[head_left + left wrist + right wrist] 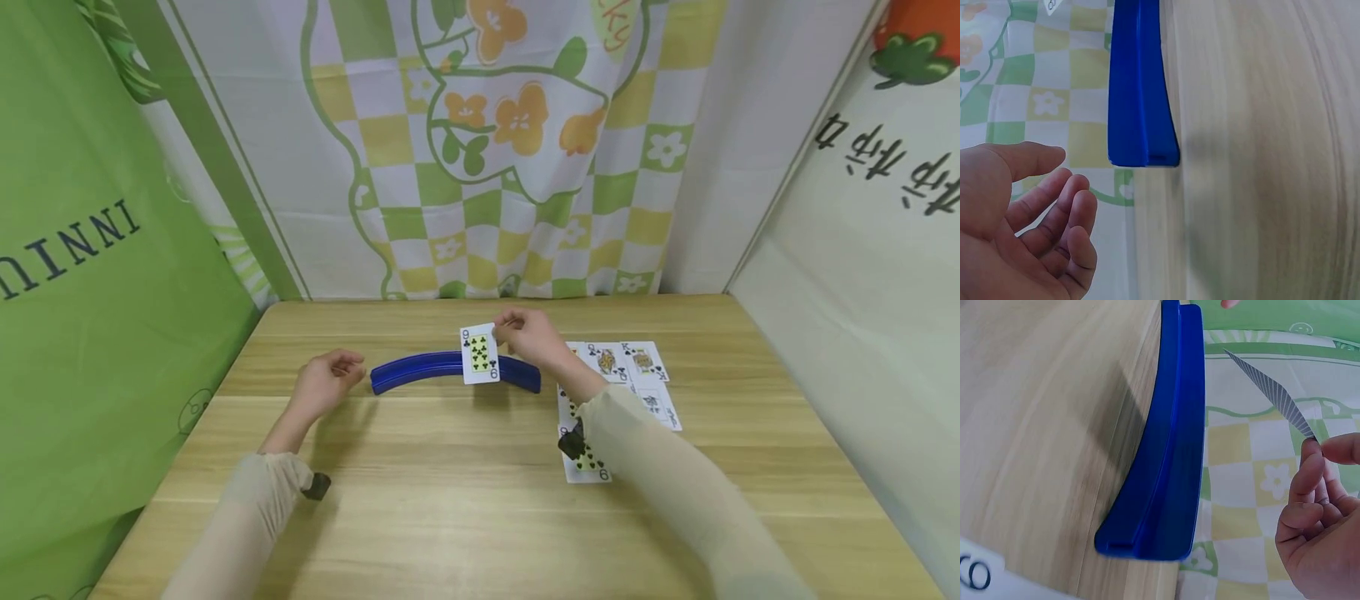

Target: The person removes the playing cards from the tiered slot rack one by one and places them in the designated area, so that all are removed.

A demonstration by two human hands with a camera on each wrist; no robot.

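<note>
My right hand (527,337) pinches a nine of clubs playing card (480,354) by its right edge between thumb and fingertips. In the head view the card's face shows, in front of the middle of a curved blue card holder (416,367). From the right wrist view the card stands apart from the holder, its striped back (1279,397) seen nearly edge-on. Just off the holder's left end is my left hand (324,383), its fingers loosely bent with nothing in them. That end of the holder (1141,112) and the hand are apart in the left wrist view.
On the wooden table (420,517), several face-up playing cards (645,361) lie in rows at the right, partly hidden by my right forearm. A lower card (588,471) lies nearest me. Patterned cloth (525,233) hangs behind the table, with more cloth at both sides.
</note>
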